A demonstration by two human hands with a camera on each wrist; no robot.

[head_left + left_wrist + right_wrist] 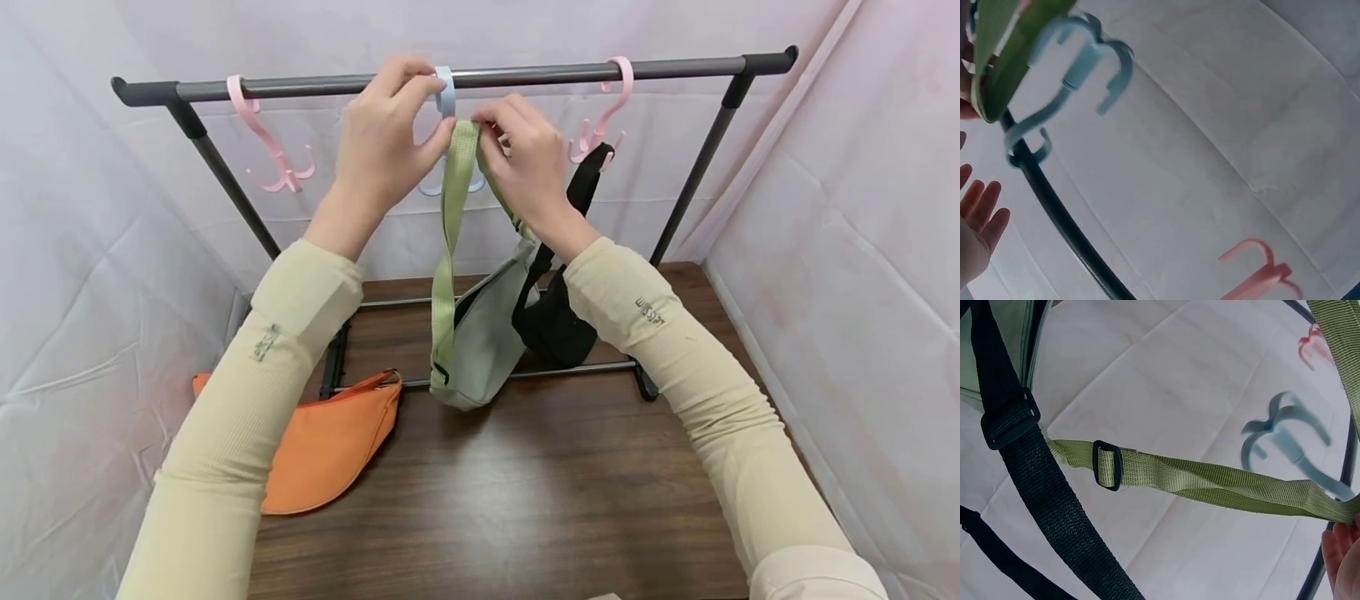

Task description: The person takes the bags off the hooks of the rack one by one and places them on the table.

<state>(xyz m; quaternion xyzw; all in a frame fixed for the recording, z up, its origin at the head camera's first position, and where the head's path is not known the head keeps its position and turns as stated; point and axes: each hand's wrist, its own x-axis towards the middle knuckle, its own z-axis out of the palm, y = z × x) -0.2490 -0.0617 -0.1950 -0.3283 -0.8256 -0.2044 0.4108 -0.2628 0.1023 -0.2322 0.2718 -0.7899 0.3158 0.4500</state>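
My right hand pinches the top of a green webbing strap. From that strap hangs a grey-green shoulder bag, above the wooden table. A light blue hook sits over the rail, its lower prongs partly behind the strap; the right wrist view shows the prongs beside the strap. Close to this hook's top is my left hand, thumb near the strap. In the left wrist view, the left hand's fingers are spread and apart from the hook.
The dark rail belongs to a standing rack. Pink hooks hang at left and right. A black bag hangs by its strap on the right one. An orange bag lies on the table, partly behind the left sleeve.
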